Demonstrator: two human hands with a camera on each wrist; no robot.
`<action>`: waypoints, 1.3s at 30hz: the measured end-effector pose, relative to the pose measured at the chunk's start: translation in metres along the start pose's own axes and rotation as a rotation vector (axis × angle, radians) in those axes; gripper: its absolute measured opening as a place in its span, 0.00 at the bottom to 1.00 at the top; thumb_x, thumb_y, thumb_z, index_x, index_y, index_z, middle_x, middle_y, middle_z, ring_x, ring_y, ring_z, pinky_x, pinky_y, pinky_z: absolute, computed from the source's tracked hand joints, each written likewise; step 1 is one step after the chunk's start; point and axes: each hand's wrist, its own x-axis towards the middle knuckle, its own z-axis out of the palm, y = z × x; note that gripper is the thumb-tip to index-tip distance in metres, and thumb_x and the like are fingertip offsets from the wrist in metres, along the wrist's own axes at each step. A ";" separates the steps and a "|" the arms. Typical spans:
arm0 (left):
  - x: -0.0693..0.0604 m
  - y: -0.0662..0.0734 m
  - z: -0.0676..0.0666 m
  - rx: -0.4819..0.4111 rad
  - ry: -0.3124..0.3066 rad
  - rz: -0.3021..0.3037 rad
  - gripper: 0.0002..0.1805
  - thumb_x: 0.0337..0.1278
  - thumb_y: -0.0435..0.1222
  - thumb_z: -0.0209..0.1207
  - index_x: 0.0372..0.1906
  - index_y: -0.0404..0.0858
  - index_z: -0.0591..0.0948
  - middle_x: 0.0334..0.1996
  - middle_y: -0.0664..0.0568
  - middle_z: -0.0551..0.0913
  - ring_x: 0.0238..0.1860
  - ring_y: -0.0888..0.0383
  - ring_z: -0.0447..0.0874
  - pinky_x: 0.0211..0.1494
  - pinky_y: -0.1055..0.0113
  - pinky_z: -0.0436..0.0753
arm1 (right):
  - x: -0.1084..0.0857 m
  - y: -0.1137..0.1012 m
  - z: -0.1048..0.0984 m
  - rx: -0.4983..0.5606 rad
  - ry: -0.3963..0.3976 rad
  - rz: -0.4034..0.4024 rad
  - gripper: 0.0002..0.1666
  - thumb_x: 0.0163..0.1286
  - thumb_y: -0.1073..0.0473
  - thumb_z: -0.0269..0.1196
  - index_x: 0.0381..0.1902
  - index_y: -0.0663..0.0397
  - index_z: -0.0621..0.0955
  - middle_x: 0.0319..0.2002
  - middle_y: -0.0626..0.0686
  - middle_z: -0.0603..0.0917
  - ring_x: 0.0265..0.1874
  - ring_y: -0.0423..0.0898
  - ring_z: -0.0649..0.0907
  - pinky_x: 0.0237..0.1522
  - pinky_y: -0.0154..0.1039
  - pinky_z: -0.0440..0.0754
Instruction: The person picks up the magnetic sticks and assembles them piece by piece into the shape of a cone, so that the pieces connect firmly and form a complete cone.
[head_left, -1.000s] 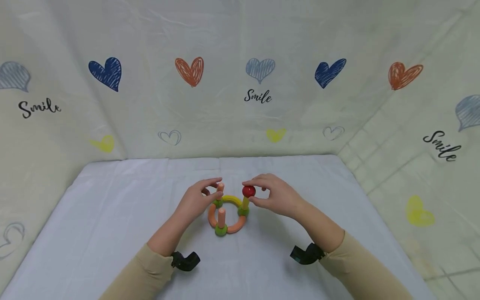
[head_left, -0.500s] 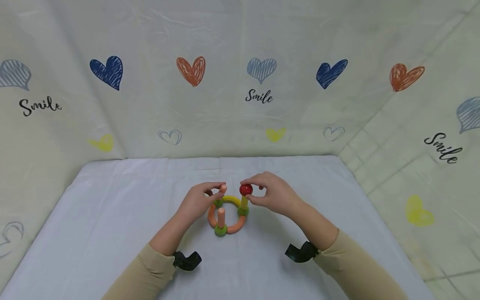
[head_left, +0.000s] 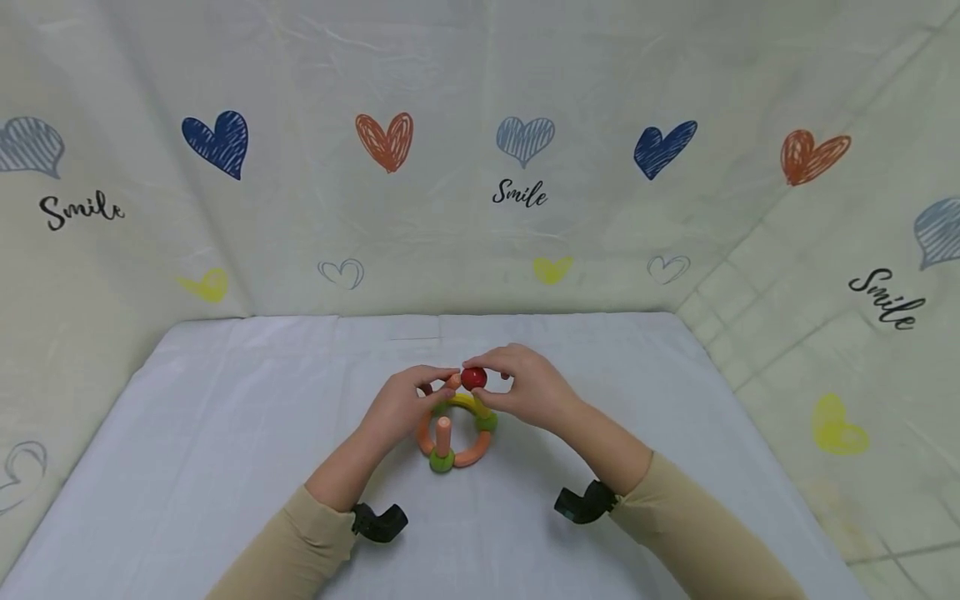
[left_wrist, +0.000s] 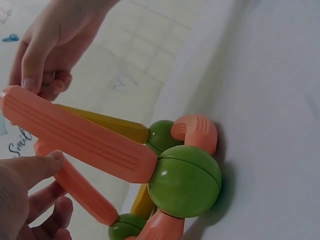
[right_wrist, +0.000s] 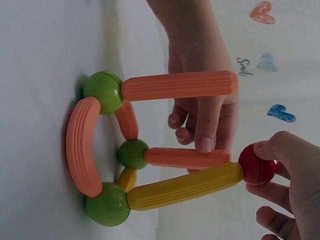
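A ring of curved orange (head_left: 472, 454) and yellow rods joined by green balls (head_left: 442, 461) stands on the table, with three straight rods rising from it. My left hand (head_left: 399, 408) pinches the far orange rod (right_wrist: 187, 158) near its top. The red ball (head_left: 474, 378) is pinched between the thumb and fingers of my right hand (head_left: 531, 387). It sits at the upper end of the yellow rod (right_wrist: 185, 186), which leans toward the far orange rod. The near orange rod (head_left: 443, 437) stands untouched. My left fingers partly hide the far rod in the head view.
White cloth (head_left: 225, 467) covers the table. Behind it hangs a pale backdrop (head_left: 450, 250) printed with hearts and "Smile". Black wrist-worn devices (head_left: 380, 523) sit at both sleeve cuffs.
My right hand has moved left with the red ball, tilting the yellow rod. My left hand has shifted slightly right with the far orange rod's top, so the two tops are now close together.
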 end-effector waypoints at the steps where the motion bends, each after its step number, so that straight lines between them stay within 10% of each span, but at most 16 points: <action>1: 0.000 0.000 0.000 0.004 0.001 0.007 0.20 0.59 0.44 0.68 0.57 0.56 0.84 0.49 0.62 0.84 0.43 0.56 0.76 0.35 0.64 0.76 | 0.001 0.000 0.001 -0.005 -0.005 -0.003 0.20 0.62 0.55 0.72 0.53 0.45 0.86 0.46 0.41 0.87 0.41 0.39 0.78 0.39 0.35 0.79; 39: -0.036 -0.013 -0.020 -0.009 0.111 0.071 0.16 0.60 0.44 0.68 0.54 0.54 0.86 0.46 0.64 0.84 0.38 0.58 0.76 0.37 0.62 0.78 | 0.012 -0.004 0.002 0.072 -0.097 0.055 0.22 0.65 0.55 0.70 0.57 0.47 0.84 0.51 0.42 0.85 0.45 0.41 0.78 0.43 0.43 0.81</action>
